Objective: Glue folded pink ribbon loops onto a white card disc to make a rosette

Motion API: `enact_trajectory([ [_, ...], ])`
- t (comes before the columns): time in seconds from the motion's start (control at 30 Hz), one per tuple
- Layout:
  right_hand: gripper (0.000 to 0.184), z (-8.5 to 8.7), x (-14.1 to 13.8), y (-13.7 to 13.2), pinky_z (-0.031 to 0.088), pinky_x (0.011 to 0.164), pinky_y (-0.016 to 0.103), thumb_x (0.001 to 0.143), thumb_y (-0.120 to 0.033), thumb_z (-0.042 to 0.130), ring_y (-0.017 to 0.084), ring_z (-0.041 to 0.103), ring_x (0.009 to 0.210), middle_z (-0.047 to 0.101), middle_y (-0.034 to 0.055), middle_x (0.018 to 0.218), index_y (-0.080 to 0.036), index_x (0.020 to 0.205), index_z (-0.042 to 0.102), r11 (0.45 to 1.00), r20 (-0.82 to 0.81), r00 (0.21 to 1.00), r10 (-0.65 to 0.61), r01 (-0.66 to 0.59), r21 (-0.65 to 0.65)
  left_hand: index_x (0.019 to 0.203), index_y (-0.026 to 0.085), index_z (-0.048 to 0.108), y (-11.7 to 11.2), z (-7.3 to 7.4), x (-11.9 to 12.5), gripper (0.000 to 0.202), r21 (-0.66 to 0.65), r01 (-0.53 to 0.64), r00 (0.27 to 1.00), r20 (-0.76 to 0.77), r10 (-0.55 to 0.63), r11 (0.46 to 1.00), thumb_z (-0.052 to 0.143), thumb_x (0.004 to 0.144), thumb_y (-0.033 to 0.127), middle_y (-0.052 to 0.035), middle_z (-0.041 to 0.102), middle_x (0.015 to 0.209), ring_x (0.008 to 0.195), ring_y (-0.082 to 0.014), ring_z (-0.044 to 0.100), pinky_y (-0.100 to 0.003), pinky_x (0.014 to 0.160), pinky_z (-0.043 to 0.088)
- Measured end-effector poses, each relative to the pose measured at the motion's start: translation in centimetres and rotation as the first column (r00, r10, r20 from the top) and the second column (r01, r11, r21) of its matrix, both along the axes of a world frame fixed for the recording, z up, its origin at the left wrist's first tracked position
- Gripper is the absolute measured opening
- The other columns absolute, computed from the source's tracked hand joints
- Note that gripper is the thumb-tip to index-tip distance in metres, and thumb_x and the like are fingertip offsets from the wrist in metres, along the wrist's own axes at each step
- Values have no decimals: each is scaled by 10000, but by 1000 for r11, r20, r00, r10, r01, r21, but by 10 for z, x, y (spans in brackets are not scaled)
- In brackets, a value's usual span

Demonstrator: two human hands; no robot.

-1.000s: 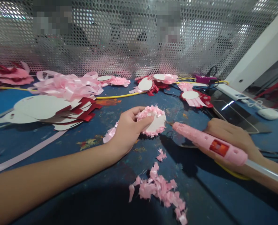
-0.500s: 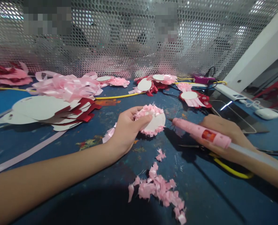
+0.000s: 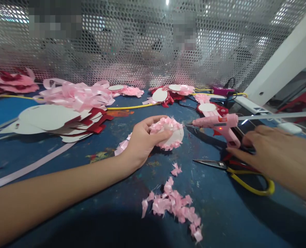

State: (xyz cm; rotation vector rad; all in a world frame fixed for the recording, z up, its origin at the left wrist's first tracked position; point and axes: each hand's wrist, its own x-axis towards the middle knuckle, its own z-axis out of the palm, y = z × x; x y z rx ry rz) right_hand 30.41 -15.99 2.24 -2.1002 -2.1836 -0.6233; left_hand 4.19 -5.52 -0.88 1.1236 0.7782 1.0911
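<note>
My left hand [image 3: 140,141] is closed round a pink frilled rosette [image 3: 172,132] with a white round card back, holding it just above the blue table [image 3: 220,213]. A pink glue gun [image 3: 215,122] stands on the table to the right of the rosette, nozzle pointing left at it and a clear glue stick jutting out behind. My right hand [image 3: 269,153] hovers with fingers stretched out, fingertips close to the gun's handle and holding nothing. Yellow-handled scissors [image 3: 246,175] lie under that hand.
Pink ribbon scraps [image 3: 173,203] lie near the front. Loose pink ribbon [image 3: 75,94] and white and red card cut-outs [image 3: 44,117] are at the left. Several finished rosettes [image 3: 207,107] line the back below a perforated metal screen [image 3: 132,51]. A pale ribbon strip [image 3: 31,167] crosses the left.
My right hand set the glue gun upright on the table and let go of it, fingers opening. The scissors under it came into view. My left hand kept hold of the rosette.
</note>
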Motion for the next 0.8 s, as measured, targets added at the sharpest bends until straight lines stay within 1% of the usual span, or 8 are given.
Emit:
enact_trajectory([
  [0.07,371,1,-16,-13,307,423,293,835,-541,512,170,490,434,576,23,572,-238,640,603,996,-54,999,4,-9,-85,980,175,665,0,-1,0,449,-11,11,1000,-2,-11,1000,835,565,158,17,693,782,646,-84,613,-198,639,492],
  [0.13,249,-3,-38,-18,343,428,245,834,-485,569,124,502,440,585,-21,578,-251,767,622,958,-311,934,178,-236,-162,948,156,666,0,-1,1,427,-31,36,999,-9,-36,999,839,557,160,2,701,775,643,-98,620,-214,641,498],
  [0.2,137,-11,-60,-14,382,469,223,861,-360,578,110,527,489,613,-26,635,-241,909,626,917,-465,832,302,-387,-99,878,143,670,0,-1,1,370,-28,63,998,-29,-63,998,840,549,161,-6,704,763,639,-107,620,-222,636,493],
  [0.3,93,-24,-82,-5,408,533,216,871,-266,570,111,549,567,623,-17,696,-209,932,610,867,-552,729,405,-499,-23,779,147,670,-1,-1,1,267,29,96,991,-96,-92,995,830,567,176,24,675,715,616,-88,584,-201,610,457],
  [0.4,71,-32,-91,3,406,563,216,875,-260,568,104,553,573,630,-29,693,-211,885,619,850,-596,689,413,-527,-20,755,151,672,-1,0,0,193,111,109,978,-192,-86,988,797,611,185,43,642,697,615,-73,544,-188,599,416],
  [0.63,61,-39,-97,12,381,515,215,836,-190,593,95,574,513,661,-49,633,-207,801,639,854,-559,692,456,-517,56,772,139,668,-2,7,1,129,220,134,921,-386,-39,966,733,674,191,35,619,713,668,-97,526,-204,645,399],
  [0.73,70,-33,-89,12,400,517,203,854,-193,575,85,590,530,690,-38,682,-198,816,634,837,-538,659,526,-514,189,793,132,672,-2,10,0,165,247,148,893,-450,-22,958,709,729,279,13,629,758,719,-122,537,-218,673,404],
  [0.8,89,-25,-80,12,396,499,196,867,-189,561,76,580,518,692,-31,676,-196,819,635,810,-481,654,584,-504,298,788,134,672,-4,11,-1,204,262,169,876,-483,-23,950,688,756,335,23,591,701,674,-117,506,-216,629,386],
])
